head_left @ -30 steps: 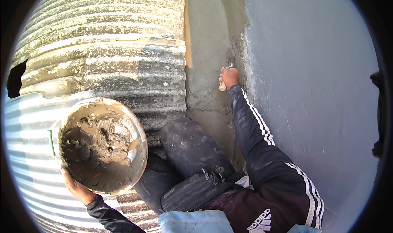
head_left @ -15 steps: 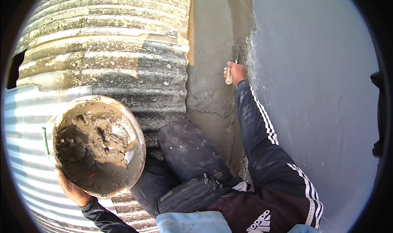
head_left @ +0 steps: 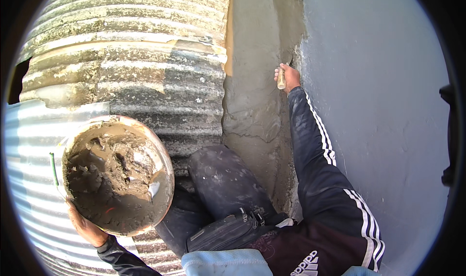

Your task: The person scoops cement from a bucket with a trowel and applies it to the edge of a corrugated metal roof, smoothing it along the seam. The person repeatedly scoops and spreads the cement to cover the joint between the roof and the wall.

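Observation:
A round bucket point(head_left: 171, 167) of wet grey-brown mortar point(head_left: 104, 186) sits at the left, tilted so its mouth faces me. My left hand point(head_left: 87, 228) is closed on its lower left side, most of the fingers hidden behind it. Farther off, my right hand point(head_left: 292, 77) is wrapped round the pale handle of a trowel point(head_left: 281, 80). The blade is mostly hidden beyond my fist, close to where a smoothed mortar strip point(head_left: 250, 77) meets the wall. A light-coloured lump or tool part shows in the bucket; its kind is unclear.
A corrugated roof point(head_left: 145, 72), weathered and patchy, spreads along the left of the strip. The grey wall point(head_left: 378, 106) rises on the right. My bent knee point(head_left: 223, 174) and a black waist bag point(head_left: 223, 232) lie between bucket and wall. The bucket's green handle grip point(head_left: 54, 169) hangs at its left.
My right hand has moved slightly right and away from me with the trowel, closer to the wall. My left hand and the bucket have hardly shifted.

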The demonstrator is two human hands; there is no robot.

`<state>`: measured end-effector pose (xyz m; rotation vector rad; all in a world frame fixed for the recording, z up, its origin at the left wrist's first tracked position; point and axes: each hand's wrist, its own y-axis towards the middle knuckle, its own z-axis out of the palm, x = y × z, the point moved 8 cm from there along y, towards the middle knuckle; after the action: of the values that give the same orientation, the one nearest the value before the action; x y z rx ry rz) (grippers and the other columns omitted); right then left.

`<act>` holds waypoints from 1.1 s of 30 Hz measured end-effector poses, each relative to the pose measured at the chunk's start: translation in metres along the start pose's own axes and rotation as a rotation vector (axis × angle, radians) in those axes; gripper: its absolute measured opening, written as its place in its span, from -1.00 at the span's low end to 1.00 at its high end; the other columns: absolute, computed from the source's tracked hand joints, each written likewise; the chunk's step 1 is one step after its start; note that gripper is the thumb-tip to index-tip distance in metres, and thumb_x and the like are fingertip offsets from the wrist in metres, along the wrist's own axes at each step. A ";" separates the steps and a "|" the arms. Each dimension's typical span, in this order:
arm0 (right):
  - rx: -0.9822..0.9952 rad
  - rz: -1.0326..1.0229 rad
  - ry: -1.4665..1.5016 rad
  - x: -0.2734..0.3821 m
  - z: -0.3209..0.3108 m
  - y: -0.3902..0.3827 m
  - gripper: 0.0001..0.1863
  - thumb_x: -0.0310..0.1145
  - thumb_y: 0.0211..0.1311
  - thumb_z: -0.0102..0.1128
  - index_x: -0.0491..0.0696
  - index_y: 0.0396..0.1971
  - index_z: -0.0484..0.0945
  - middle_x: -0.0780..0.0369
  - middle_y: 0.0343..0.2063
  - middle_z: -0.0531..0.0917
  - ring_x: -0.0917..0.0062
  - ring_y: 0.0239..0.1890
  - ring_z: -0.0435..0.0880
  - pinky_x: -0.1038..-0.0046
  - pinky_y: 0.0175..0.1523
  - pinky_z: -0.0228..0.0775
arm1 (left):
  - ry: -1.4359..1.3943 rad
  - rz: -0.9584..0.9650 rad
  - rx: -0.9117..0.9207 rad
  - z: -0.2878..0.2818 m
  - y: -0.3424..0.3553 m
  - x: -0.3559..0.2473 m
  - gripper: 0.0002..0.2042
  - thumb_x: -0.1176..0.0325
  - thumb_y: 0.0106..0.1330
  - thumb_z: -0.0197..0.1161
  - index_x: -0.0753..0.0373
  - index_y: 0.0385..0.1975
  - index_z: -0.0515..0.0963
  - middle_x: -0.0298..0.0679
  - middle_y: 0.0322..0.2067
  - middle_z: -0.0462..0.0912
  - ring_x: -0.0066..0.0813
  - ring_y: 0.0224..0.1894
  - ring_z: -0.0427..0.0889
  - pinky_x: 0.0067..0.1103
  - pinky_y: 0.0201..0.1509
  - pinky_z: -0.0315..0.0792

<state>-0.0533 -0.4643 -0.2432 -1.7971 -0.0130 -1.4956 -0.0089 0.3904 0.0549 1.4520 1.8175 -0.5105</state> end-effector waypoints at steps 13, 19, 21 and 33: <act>0.037 -0.048 -0.088 -0.025 0.023 -0.050 -0.72 -0.22 0.62 -0.02 -0.15 -0.01 0.48 0.11 -0.26 0.72 0.45 -0.41 0.70 0.31 -0.39 0.66 | 0.107 0.056 0.000 -0.001 0.002 -0.003 -0.58 0.47 0.63 -0.04 0.42 0.42 0.43 -0.06 0.25 0.56 -0.31 0.25 0.56 -0.43 0.39 0.42; -0.091 0.107 -0.065 -0.003 0.026 0.009 -0.66 -0.28 0.59 0.02 -0.25 0.10 0.43 0.07 -0.29 0.71 0.36 -0.41 0.75 0.23 -0.37 0.72 | -0.324 -0.159 -0.079 0.001 0.002 0.009 -0.58 0.41 0.65 -0.05 0.42 0.41 0.44 -0.05 0.28 0.55 -0.32 0.27 0.55 -0.41 0.40 0.42; -0.057 0.111 -0.092 -0.009 0.015 -0.001 -0.68 -0.30 0.58 0.04 -0.26 0.08 0.46 0.06 -0.30 0.72 0.35 -0.41 0.75 0.23 -0.38 0.72 | -0.229 -0.121 -0.032 0.005 0.002 0.005 -0.57 0.39 0.66 -0.05 0.43 0.42 0.43 -0.05 0.30 0.53 -0.31 0.26 0.55 -0.41 0.40 0.42; -0.188 0.081 -0.145 -0.086 -0.024 -0.157 -0.74 -0.22 0.55 0.11 -0.15 -0.13 0.55 0.20 -0.39 0.68 0.50 -0.52 0.66 0.34 -0.52 0.59 | -0.108 -0.056 -0.024 0.001 0.003 0.005 -0.57 0.35 0.66 -0.03 0.44 0.39 0.45 -0.02 0.29 0.53 -0.30 0.27 0.55 -0.39 0.41 0.42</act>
<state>-0.1731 -0.3302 -0.2295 -2.0286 0.1305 -1.3433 -0.0058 0.3938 0.0506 1.3353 1.7766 -0.5823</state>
